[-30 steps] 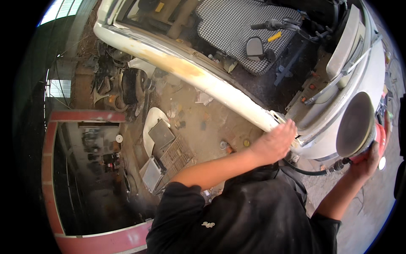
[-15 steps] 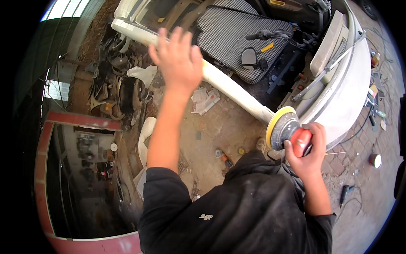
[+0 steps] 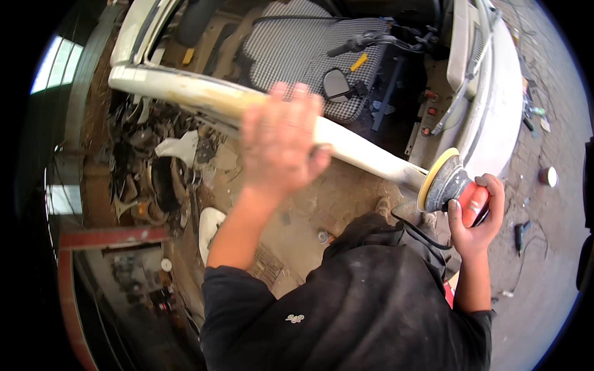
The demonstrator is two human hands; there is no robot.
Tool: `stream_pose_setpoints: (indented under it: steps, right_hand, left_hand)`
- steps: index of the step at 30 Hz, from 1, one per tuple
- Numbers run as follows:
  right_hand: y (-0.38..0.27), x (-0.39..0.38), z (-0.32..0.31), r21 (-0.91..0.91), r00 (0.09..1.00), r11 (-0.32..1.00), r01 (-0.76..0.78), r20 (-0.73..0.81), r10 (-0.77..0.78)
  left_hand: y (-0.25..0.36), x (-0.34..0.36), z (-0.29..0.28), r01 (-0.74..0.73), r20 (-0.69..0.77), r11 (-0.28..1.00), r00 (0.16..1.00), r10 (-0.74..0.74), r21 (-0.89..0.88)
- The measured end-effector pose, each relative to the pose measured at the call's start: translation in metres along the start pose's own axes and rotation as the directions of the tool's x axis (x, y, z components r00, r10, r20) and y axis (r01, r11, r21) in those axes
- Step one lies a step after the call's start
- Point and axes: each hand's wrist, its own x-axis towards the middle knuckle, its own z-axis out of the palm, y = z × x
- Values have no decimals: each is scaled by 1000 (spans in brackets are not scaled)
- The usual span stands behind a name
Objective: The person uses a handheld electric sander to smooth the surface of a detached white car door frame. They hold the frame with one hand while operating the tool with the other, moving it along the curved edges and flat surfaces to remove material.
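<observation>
My left hand (image 3: 281, 136) lies open and flat across a long white car-body rail (image 3: 365, 151), fingers stretched out and a little blurred. A tan, rubbed-looking patch (image 3: 216, 98) shows on the rail just left of the fingers. My right hand (image 3: 481, 216) is closed round the red body of a disc sander (image 3: 447, 185). Its yellow-edged pad stands on edge by the rail's right end; whether it touches the rail I cannot tell. A dark cable (image 3: 427, 238) hangs below the sander.
Beyond the rail is a checked car seat (image 3: 291, 55) with a loose mirror (image 3: 336, 85) on it. Scrap parts (image 3: 164, 185) pile up at left, near a red frame (image 3: 114, 237). A corded tool (image 3: 521, 238) and a can (image 3: 548, 177) are on the floor at right.
The view has shifted, with the seat now further left and the rail lying less steeply. My left hand appears lower in the picture, still over the rail. The sander has moved to the right.
</observation>
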Motion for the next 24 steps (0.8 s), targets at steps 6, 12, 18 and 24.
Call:
stream_pose_setpoints:
  steps: [6,12,18,24]
  right_hand:
    - [-34,-50,-1,-53,956,983,-173,-247,155]
    - [-60,-112,-7,-135,902,959,-251,-392,181]
    - [-68,-139,-8,-114,893,961,-251,-410,185]
    - [-59,-149,-1,-80,926,972,-222,-330,184]
  left_hand:
    - [25,2,30,-122,-216,991,971,106,-62]
    - [134,-15,69,-428,-234,899,887,398,-94]
    - [210,-29,85,-616,-112,766,788,606,-184]
    - [119,-38,61,-464,-87,873,886,456,-149]
